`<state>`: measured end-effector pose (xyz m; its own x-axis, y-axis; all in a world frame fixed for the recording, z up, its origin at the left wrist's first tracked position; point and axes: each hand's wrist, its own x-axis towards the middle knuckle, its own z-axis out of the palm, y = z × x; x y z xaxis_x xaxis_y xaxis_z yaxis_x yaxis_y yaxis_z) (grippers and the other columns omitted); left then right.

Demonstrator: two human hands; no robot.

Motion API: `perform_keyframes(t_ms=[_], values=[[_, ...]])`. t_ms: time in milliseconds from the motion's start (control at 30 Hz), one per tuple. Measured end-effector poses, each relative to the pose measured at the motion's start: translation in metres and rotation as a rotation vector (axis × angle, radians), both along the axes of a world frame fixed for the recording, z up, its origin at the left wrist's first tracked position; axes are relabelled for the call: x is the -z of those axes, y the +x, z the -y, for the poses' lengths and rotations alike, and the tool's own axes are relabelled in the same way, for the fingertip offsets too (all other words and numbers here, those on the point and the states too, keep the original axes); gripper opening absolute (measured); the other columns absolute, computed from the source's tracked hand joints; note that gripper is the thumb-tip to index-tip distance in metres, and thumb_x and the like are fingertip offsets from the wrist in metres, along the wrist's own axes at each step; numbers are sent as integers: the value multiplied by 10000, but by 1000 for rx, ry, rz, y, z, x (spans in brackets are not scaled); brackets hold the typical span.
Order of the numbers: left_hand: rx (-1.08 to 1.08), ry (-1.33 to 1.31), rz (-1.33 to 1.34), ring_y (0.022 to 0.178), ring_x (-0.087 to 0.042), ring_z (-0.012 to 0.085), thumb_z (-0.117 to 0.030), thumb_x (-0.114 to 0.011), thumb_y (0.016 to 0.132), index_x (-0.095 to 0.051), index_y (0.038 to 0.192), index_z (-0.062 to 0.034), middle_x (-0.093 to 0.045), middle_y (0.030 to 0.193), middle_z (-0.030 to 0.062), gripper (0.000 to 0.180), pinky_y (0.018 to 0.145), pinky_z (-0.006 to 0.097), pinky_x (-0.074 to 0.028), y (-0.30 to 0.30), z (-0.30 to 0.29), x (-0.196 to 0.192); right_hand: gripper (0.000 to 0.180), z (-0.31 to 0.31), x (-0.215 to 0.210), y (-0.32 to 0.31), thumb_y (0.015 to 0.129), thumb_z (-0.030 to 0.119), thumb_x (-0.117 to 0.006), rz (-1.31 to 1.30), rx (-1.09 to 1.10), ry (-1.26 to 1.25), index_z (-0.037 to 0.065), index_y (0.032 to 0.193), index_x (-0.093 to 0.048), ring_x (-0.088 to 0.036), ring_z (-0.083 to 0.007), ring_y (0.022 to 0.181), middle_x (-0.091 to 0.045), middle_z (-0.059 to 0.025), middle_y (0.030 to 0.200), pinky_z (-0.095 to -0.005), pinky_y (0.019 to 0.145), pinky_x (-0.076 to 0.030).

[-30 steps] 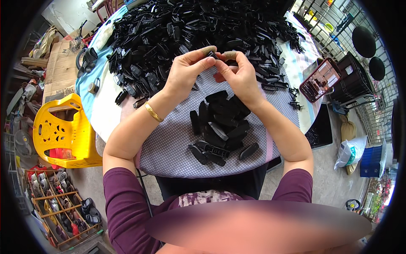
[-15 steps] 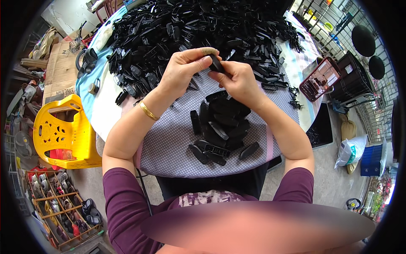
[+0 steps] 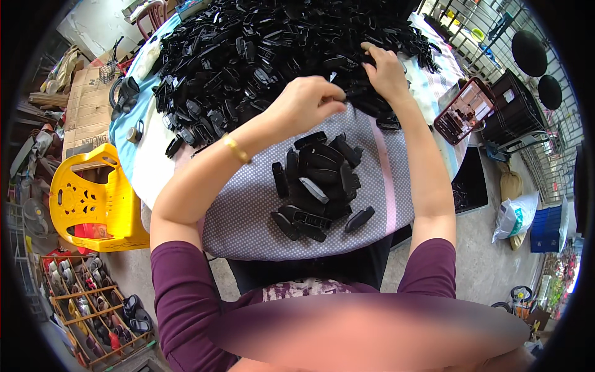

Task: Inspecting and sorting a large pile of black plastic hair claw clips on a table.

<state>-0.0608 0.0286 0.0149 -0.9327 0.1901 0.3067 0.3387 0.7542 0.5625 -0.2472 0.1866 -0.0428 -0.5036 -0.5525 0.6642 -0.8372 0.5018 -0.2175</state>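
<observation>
A large heap of small black plastic parts [image 3: 248, 62] covers the far side of the table. My right hand [image 3: 387, 74] reaches over its right part, thumb and index finger apart; no part shows between them. My left hand [image 3: 304, 104], slightly blurred, hovers at the heap's near edge with curled fingers and a gap between thumb and forefinger; nothing shows in that gap. Nearer to me, between my forearms, lies a smaller pile of oblong black plastic pieces [image 3: 319, 173]. One piece [image 3: 359, 219] rests apart at its right. What the pieces are, I cannot tell.
The round table wears a dotted grey cloth [image 3: 242, 217]. A phone [image 3: 465, 111] stands at its right edge, a small round object [image 3: 135, 131] at its left. A yellow plastic chair [image 3: 118, 204] is at the left, above a shoe rack [image 3: 93, 310]. A white sack [image 3: 514, 217] sits right.
My hands have separated; the black piece they held together no longer shows between them. The right hand has moved away to the big heap, the left slightly nearer to me. The smaller pile looks rearranged.
</observation>
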Motion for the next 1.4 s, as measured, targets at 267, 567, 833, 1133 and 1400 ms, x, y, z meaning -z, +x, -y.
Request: perform_keyframes(t_ms=[267, 567, 833, 1133, 1400], values=[[-166, -495, -185, 932, -543, 299, -155, -688, 705, -658, 812, -14, -552, 982, 155, 179, 787, 364, -495, -53, -7, 45, 324, 11, -17, 35, 763, 154, -729, 219, -132, -534, 44, 1048, -620, -518, -66, 561, -611, -13, 711, -210, 520, -428], [-303, 561, -25, 851, -622, 212, -99, -686, 747, -554, 1016, 36, -623, 943, 133, 329, 763, 294, -501, -17, 22, 34, 172, 18, -30, 74, 852, 70, -607, 1449, -589, -805, 9, 1013, -604, -646, -149, 752, -652, -86, 890, -237, 652, -559], [-191, 877, 77, 799, -583, 88, -9, -650, 788, -604, 1118, 4, -655, 930, 59, 334, 738, 211, -478, 5, 27, 24, 228, 30, -28, 105, 893, 167, -577, 1407, -537, -606, 2, 1047, -609, -651, -152, 718, -653, -70, 847, -230, 587, -536], [-190, 945, 67, 809, -596, 88, 4, -651, 783, -622, 1117, -18, -664, 937, 60, 336, 761, 215, -492, 7, 29, 24, 244, 33, -25, 115, 904, 184, -565, 1278, -561, -609, -5, 1049, -614, -651, -142, 664, -653, -69, 836, -215, 528, -518], [-126, 1093, 73, 877, -610, 116, -85, -614, 857, -578, 1152, 21, -651, 995, 81, 315, 805, 241, -501, 5, 22, 29, 173, 39, -15, 122, 872, 129, -608, 576, -381, -509, -22, 955, -594, -605, -85, 644, -636, -59, 787, -192, 535, -488]])
